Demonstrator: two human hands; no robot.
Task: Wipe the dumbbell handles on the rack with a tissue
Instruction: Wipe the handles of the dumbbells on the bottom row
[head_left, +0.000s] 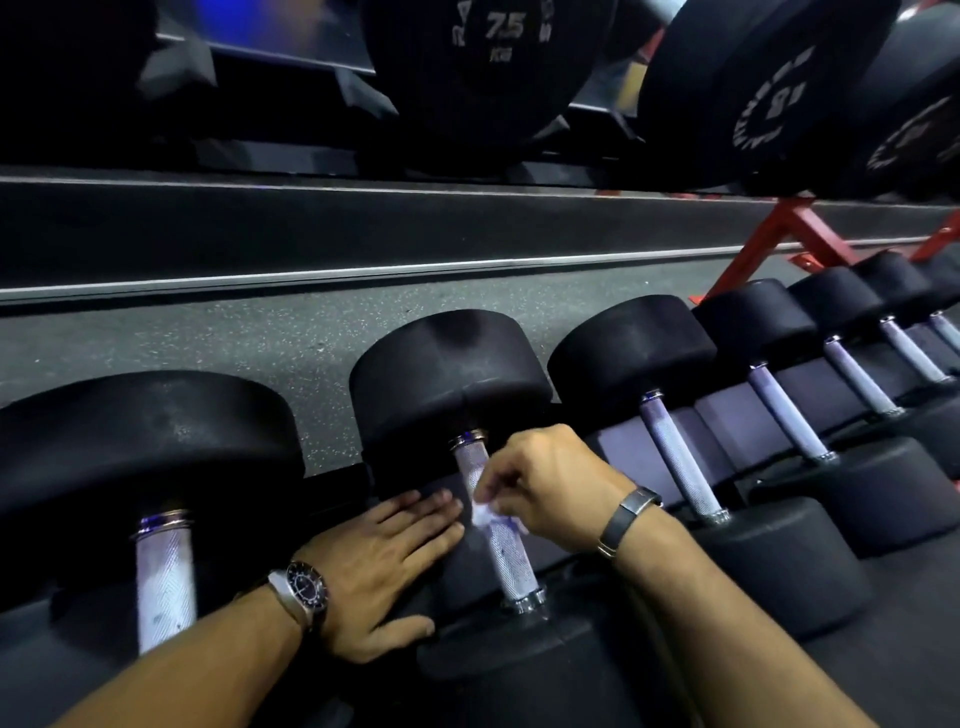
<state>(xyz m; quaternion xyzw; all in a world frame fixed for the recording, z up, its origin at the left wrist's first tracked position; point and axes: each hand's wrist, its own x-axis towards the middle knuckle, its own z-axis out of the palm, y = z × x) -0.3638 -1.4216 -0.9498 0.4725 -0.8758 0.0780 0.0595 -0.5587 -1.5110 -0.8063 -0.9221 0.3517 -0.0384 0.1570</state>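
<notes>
Two bare hands work over a row of black dumbbells on the lower tier of a rack (649, 452). Head view: the right hand (545, 483) curls its fingers onto a crumpled white tissue (485, 514), pinching it against the handle (501, 535) of the second dumbbell from the left. That knurled silver handle runs front to back, its long axis leaning slightly left toward the far end, between a far head (447, 374) and a near head (519, 670). The left hand (379, 566) lies flat just left of the handle, fingers straight and together, pointing at it. A watch (306, 590) sits on the left wrist, a band (626, 519) on the right. More dumbbells hang on the tier above, one marked 7.5 (498, 57).
</notes>
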